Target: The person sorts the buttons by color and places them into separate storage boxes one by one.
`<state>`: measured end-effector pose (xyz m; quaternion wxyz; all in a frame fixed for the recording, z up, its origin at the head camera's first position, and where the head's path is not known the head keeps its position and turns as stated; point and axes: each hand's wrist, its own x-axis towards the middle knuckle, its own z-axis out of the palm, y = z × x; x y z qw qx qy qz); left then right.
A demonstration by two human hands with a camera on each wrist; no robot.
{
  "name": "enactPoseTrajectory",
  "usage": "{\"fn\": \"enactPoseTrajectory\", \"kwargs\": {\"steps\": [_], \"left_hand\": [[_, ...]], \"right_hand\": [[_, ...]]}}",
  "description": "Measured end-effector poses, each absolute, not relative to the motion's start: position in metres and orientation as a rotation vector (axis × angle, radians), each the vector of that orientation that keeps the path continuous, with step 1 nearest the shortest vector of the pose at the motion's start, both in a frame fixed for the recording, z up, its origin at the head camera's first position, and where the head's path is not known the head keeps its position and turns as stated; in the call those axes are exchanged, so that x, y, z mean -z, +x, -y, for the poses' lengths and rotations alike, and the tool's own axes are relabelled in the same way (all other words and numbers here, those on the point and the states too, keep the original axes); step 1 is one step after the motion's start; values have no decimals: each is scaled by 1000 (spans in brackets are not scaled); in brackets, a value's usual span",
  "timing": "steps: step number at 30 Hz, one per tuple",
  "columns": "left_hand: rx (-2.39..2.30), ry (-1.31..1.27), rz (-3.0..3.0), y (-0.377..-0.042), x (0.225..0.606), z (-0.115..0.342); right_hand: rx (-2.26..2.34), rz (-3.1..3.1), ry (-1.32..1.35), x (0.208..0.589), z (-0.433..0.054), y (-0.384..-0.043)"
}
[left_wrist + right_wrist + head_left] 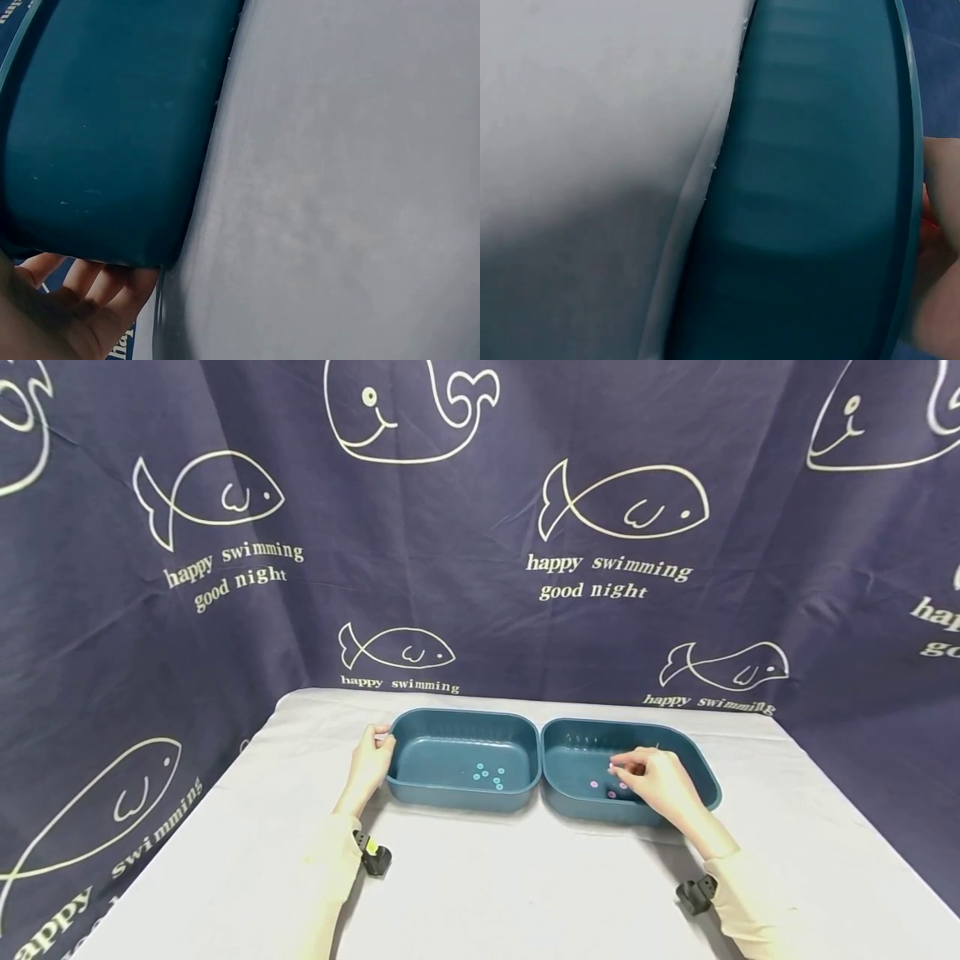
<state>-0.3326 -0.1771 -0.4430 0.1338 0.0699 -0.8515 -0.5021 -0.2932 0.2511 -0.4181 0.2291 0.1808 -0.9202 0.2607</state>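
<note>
Two teal plastic tubs stand end to end. My left hand (pixel 371 762) holds the outer end of the left tub (pixel 465 797), its fingers (pixel 105 289) against the end wall in the left wrist view. Several small light-blue buttons (pixel 485 773) lie on that tub's floor, right of its middle. My right hand (pixel 660 778) reaches over the front rim of the right tub (pixel 592 807). Thumb and forefinger pinch a small pink button (pixel 612 766) above the tub floor. More pink buttons (pixel 594 784) lie below it. In the right wrist view the tub's wall (pixel 817 165) hides the fingertips.
A white cloth (pixel 517 885) covers the table under both tubs. A dark blue curtain (pixel 495 543) with white fish and lettering hangs behind and at the sides. Black wrist cameras (pixel 377 860) sit on both forearms. The tubs' ends meet at the middle.
</note>
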Motion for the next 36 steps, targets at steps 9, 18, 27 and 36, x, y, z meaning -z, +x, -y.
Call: {"fn": "enactPoseTrajectory", "kwargs": {"steps": [9, 18, 27, 36], "left_hand": [[1445, 211, 2468, -332, 442, 176], [1443, 200, 2460, -333, 443, 176], [1434, 201, 2481, -333, 444, 177], [1441, 198, 2467, -334, 446, 178]], "right_hand": [[-738, 2610, 437, 418, -251, -295], [-749, 2640, 415, 418, -254, -297], [-734, 2637, 410, 419, -254, -298], [-712, 2607, 427, 419, -255, -296]]}}
